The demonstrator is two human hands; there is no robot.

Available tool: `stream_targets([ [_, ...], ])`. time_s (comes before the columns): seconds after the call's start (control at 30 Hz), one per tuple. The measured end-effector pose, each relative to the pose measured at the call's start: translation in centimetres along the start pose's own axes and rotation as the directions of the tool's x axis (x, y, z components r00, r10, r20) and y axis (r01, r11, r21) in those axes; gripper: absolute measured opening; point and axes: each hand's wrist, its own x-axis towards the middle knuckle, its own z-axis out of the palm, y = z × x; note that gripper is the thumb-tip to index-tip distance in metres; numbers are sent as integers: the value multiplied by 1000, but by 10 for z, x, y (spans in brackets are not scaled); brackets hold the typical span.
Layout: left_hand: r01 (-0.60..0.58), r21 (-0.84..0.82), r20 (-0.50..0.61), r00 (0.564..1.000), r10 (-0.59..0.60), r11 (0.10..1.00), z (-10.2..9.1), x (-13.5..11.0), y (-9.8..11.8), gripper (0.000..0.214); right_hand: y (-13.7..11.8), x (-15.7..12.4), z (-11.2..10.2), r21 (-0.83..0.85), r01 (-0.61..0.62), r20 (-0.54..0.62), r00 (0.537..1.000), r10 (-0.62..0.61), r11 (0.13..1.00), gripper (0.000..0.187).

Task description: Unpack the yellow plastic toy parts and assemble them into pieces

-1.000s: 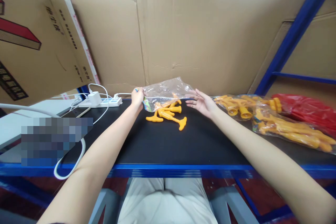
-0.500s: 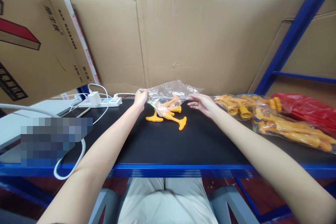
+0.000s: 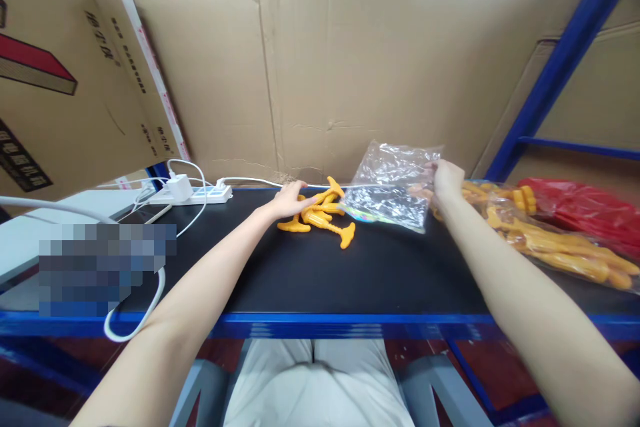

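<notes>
Several yellow-orange plastic pieces with T-shaped ends lie loose in a small pile on the black tabletop. My left hand is at the pile's left side, thumb and fingers apart, touching or just over the pieces. Farther right, my right hand pinches the edge of a clear plastic bag. The bag hangs crumpled and looks empty of yellow pieces, with a colourful strip along its lower edge. The right fingertips are partly hidden behind the bag and hand.
Clear bags of yellow pieces and a red plastic bundle lie at the right. A white power strip with cables stands at the left, near a pale flat panel. Cardboard walls the back; a blue rail edges the front.
The clear bag has moved right, off the yellow pieces, and is now in my right hand. My left hand has let go of it and shifted right onto the pile.
</notes>
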Motion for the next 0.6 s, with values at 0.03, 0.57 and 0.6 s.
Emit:
stream_targets([
  [0.03,0,36,64,998,-2,999,0,-2,1,62,3,6,-5,-98,21,-61,998,-27,995,17],
  [0.57,-293,329,465,878,116,898,3,-23,44,94,5,-21,3,-667,632,459,765,-452,393,36],
  [0.6,-291,323,469,876,115,901,4,-23,43,90,6,-27,10,-594,704,552,708,-440,389,35],
])
